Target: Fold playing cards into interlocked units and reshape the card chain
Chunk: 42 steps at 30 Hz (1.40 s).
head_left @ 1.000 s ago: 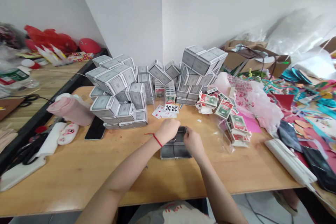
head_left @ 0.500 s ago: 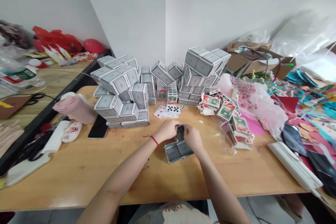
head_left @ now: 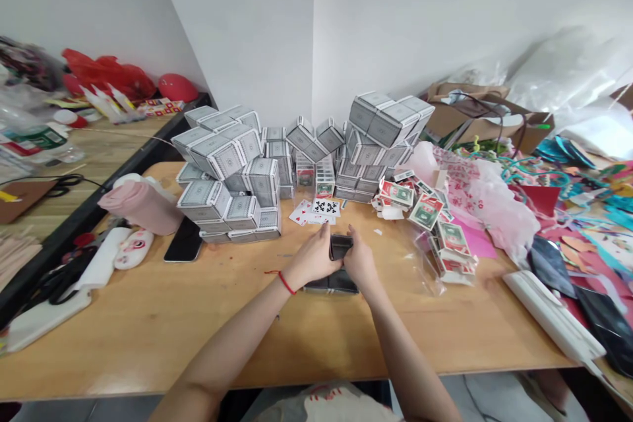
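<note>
Over the middle of the table, my left hand (head_left: 315, 257) presses the left side of a small open box of folded playing cards (head_left: 341, 245), its thumb pointing up. My right hand (head_left: 360, 258) holds the same box from the right. Just below the hands lies a joined pair of grey card boxes (head_left: 330, 283), partly hidden by them. Loose playing cards (head_left: 316, 211) lie face up beyond my hands.
Stacks of patterned card boxes stand at the back left (head_left: 222, 171) and back right (head_left: 386, 132). Red and green card packets (head_left: 428, 210) lie to the right near a plastic bag (head_left: 475, 191). A phone (head_left: 182, 241) and a pink roll (head_left: 143, 208) are on the left.
Both hands have flattened along the sides of the small box, thumbs now raised. The pair of boxes beneath has shifted slightly left and up, more covered by my left hand.
</note>
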### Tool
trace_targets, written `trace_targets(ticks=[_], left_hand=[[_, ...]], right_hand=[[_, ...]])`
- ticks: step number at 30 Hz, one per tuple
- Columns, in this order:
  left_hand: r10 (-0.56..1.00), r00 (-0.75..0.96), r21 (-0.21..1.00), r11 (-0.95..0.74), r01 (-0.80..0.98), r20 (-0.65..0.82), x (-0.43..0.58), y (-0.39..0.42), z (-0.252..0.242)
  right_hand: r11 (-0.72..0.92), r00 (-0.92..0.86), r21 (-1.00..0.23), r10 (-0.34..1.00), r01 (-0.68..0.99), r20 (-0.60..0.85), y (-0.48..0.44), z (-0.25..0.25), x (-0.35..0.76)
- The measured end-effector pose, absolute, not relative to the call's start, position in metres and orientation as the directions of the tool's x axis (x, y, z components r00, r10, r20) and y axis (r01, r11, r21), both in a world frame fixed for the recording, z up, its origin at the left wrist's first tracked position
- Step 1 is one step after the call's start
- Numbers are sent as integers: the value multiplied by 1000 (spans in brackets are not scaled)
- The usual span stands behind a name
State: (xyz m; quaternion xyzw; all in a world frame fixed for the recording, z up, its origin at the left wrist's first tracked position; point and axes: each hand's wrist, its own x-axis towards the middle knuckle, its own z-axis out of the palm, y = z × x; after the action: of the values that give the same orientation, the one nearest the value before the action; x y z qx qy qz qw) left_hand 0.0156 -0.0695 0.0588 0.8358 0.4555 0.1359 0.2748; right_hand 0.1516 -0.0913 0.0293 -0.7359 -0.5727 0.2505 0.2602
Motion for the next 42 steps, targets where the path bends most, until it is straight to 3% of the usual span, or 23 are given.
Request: trace_targets(ticks=[4, 8, 15, 35, 42], left_hand=[[824, 554, 521, -423, 742, -119, 7, -79, 58], [835, 546, 429, -472, 770, -61, 11, -77, 54], [847, 523, 329, -469, 819, -92, 16, -74, 50], [803, 590, 340, -534, 774, -84, 11, -76, 52], [806, 583, 336, -523, 783, -105, 11, -76, 51]], right_hand=[[-195, 188, -614, 979, 765, -77, -87, 32, 156], [-69, 23, -601, 996, 796, -85, -76, 40, 163], [31, -104, -581, 990, 814, -93, -62, 43, 166], [145, -177, -677, 984, 722, 23, -64, 35, 168], [58, -116, -713, 993, 699, -33, -65, 32, 167]])
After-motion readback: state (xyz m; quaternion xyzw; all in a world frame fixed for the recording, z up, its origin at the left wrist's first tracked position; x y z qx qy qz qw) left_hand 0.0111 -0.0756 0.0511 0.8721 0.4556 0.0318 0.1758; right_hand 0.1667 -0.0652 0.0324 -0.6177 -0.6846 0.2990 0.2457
